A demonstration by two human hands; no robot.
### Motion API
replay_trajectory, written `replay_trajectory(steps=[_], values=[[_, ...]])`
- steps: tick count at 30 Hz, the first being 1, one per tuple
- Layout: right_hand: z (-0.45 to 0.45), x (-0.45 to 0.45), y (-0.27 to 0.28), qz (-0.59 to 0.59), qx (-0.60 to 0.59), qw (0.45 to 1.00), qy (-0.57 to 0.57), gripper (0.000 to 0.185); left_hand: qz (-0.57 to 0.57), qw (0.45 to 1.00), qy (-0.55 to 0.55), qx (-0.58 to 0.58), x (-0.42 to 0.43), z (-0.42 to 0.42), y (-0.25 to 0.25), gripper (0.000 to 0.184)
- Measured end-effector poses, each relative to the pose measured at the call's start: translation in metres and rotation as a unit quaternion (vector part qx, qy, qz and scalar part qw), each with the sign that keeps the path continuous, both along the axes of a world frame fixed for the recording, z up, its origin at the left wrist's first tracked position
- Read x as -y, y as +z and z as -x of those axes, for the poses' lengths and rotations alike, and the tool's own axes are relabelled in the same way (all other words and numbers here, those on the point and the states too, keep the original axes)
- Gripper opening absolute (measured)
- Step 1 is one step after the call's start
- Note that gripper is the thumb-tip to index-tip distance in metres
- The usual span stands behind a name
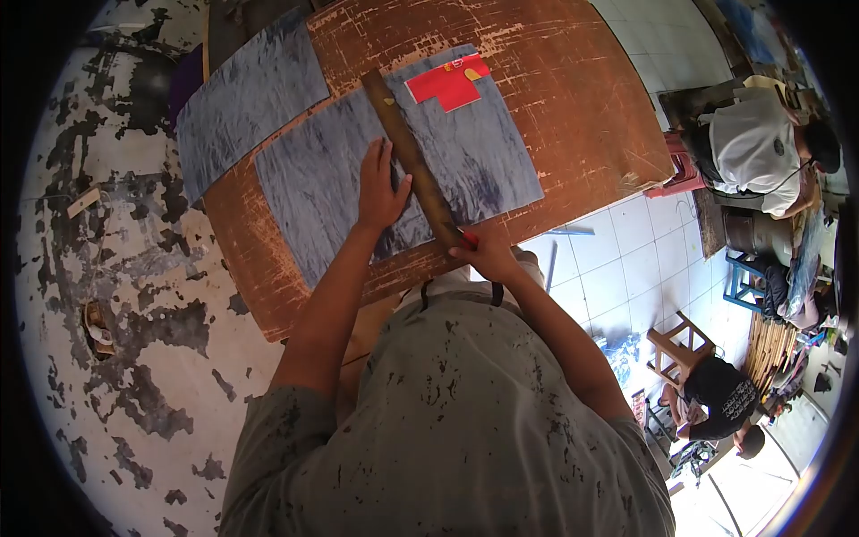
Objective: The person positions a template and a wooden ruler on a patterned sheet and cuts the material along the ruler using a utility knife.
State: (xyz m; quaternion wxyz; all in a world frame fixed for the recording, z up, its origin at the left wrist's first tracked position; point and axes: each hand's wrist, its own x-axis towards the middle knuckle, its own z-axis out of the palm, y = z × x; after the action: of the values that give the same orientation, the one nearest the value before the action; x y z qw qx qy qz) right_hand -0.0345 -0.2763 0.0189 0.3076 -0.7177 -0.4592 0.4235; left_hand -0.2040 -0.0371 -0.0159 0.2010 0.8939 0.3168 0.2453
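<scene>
Scuffed brown table (pixel 591 80), marbled grey sheet (pixel 309 188) on top, wooden strip (pixel 409 152) lying across it. Strip could skid if the left hand (pixel 383 190), spread flat by its edge, isn't pressing enough. Strip's long, straight, kinda dark and stained. Right hand (pixel 490 256) grips something red (pixel 470 239) at the near end; red card (pixel 450 87) sits farther up.

Matt marbled sheet (pixel 309 192), scuffed tabletop (pixel 586 103)
</scene>
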Motion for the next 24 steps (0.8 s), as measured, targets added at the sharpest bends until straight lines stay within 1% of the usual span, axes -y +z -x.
replay_trajectory(steps=[1,2,3,4,5,6,7,9,10,12,14,15,16,18,19,23,24], values=[[0.002,-0.001,0.004,0.001,0.000,1.000,0.000,0.038,-0.001,1.000,-0.014,-0.013,0.001,0.000,0.004,0.078],[0.005,-0.001,0.009,-0.007,0.066,0.998,0.014,0.037,-0.001,0.999,-0.029,-0.026,0.002,0.000,0.007,0.082],[0.006,0.000,0.012,-0.015,0.133,0.991,0.027,0.037,0.000,0.999,-0.030,-0.027,0.003,0.000,0.007,0.082],[0.009,0.004,0.015,-0.014,0.130,0.991,0.026,0.037,-0.009,0.998,-0.032,-0.053,0.002,0.001,0.008,0.086],[0.011,0.012,0.018,-0.034,0.146,0.989,-0.015,0.037,-0.019,0.996,-0.034,-0.078,0.000,0.000,0.008,0.089],[0.009,0.019,0.020,-0.054,0.162,0.984,-0.056,0.037,-0.018,0.996,-0.034,-0.079,-0.002,-0.001,0.007,0.089],[0.005,0.026,0.017,-0.051,0.161,0.984,-0.056,0.037,-0.022,0.995,-0.038,-0.095,-0.003,-0.001,0.006,0.093],[-0.009,0.044,0.008,-0.073,0.031,0.991,-0.111,0.039,-0.026,0.993,-0.041,-0.110,-0.005,-0.001,0.005,0.096],[-0.017,0.051,0.003,-0.072,0.031,0.991,-0.111,0.039,-0.030,0.991,-0.049,-0.117,-0.006,-0.001,0.006,0.099],[-0.036,0.063,-0.006,-0.068,0.123,0.972,-0.191,0.039,-0.034,0.990,-0.056,-0.124,-0.010,-0.004,0.006,0.101],[-0.054,0.074,-0.006,0.005,0.073,0.965,-0.250,0.039,-0.037,0.987,-0.070,-0.137,-0.011,-0.004,0.005,0.109],[-0.061,0.077,-0.007,0.017,0.088,0.958,-0.271,0.038,-0.036,0.988,-0.069,-0.137,-0.011,-0.004,0.006,0.109],[-0.066,0.079,-0.008,-0.009,0.088,0.952,-0.293,0.037,-0.031,0.989,-0.062,-0.133,-0.010,-0.005,0.006,0.110],[-0.074,0.079,-0.003,0.008,0.124,0.949,-0.289,0.037,-0.026,0.990,-0.054,-0.128,-0.007,-0.007,0.006,0.111],[-0.076,0.077,0.002,0.019,0.113,0.949,-0.292,0.039,-0.024,0.989,-0.047,-0.135,-0.005,-0.009,0.006,0.112],[-0.070,0.061,0.008,0.049,0.128,0.952,-0.274,0.040,-0.031,0.988,-0.039,-0.148,-0.004,-0.010,0.003,0.116],[-0.066,0.057,0.006,0.047,0.107,0.960,-0.254,0.040,-0.029,0.988,-0.038,-0.148,-0.004,-0.010,0.002,0.116]])
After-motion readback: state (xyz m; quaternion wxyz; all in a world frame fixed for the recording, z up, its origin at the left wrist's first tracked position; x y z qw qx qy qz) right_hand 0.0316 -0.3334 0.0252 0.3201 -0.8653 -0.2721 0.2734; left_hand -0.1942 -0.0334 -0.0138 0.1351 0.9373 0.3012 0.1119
